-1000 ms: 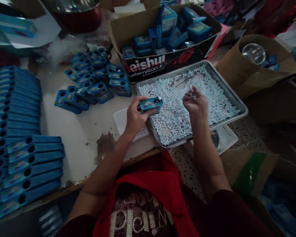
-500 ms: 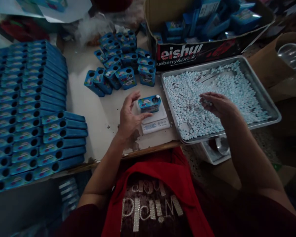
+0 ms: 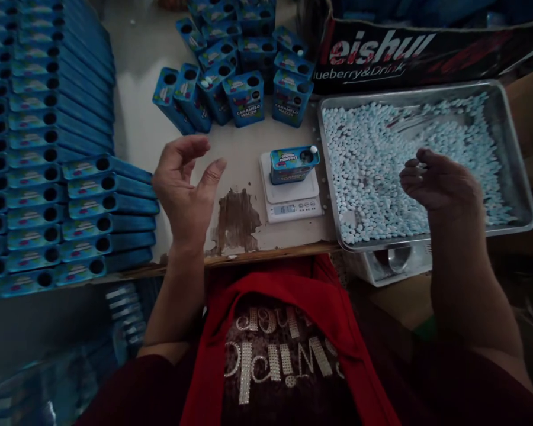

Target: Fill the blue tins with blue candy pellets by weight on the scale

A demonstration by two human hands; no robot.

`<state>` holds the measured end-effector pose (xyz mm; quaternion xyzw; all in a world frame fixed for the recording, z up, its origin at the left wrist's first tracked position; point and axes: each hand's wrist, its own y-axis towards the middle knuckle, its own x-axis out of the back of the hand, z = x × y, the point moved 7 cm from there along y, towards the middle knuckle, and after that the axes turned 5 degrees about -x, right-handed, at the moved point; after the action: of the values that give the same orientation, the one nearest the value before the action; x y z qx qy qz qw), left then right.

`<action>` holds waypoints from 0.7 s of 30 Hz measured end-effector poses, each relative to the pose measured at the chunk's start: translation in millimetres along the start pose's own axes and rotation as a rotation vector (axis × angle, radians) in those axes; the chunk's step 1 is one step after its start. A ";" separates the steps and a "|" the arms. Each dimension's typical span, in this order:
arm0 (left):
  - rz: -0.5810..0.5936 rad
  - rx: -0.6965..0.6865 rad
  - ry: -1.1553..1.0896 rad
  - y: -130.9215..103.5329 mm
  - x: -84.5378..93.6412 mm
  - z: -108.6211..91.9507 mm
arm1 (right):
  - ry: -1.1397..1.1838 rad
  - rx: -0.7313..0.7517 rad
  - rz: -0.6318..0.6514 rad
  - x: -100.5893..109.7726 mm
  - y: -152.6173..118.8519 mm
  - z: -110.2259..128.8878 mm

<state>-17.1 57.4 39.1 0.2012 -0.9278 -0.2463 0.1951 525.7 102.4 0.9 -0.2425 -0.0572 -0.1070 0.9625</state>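
A small blue candy box (image 3: 293, 165) stands on a white digital scale (image 3: 293, 208), with one pale candy lying by the round hole in its top. To the left of the scale, above the table, my left hand (image 3: 184, 183) is held with fingers and thumb apart and nothing in it. My right hand (image 3: 444, 180) hovers over the metal tray (image 3: 522, 177) on the right, fingers curled in around a few pale candies (image 3: 421, 165). Small white and light-blue candies (image 3: 373, 171) cover most of the tray's bottom.
Long rows of blue boxes (image 3: 31, 195) fill the table's left side. Behind the scale stand several more boxes (image 3: 244, 97) with round holes on top. A black carton (image 3: 382, 56) is behind the tray. The table's wooden front edge (image 3: 249, 254) runs before me.
My left hand has moved left, away from the box on the scale. My right hand stays over the tray with its fingers curled. The view has shifted.
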 end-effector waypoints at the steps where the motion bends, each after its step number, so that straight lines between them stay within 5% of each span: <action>1: 0.017 0.003 -0.004 -1.4 -2.2 1.9 | -0.024 0.005 0.018 -1.7 -1.6 1.3; 6: -0.004 -0.047 -0.057 -4.8 -6.3 1.7 | -0.099 0.015 0.014 -3.3 -6.2 3.1; 15: 0.105 -0.042 -0.011 -10.2 -16.4 -3.1 | 0.206 -0.027 -0.028 2.9 -0.6 -13.0; 18: 0.160 -0.014 0.004 -24.7 -32.1 6.4 | 0.176 0.098 -0.046 0.7 -7.3 -4.3; 21: 0.262 0.015 0.041 -37.2 -66.3 21.4 | -0.044 0.278 -0.107 -15.5 -24.3 8.7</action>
<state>39.2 67.0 -15.4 0.0846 -0.9437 -0.2076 0.2431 504.5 88.4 17.0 -0.1056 -0.1054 -0.1439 0.9783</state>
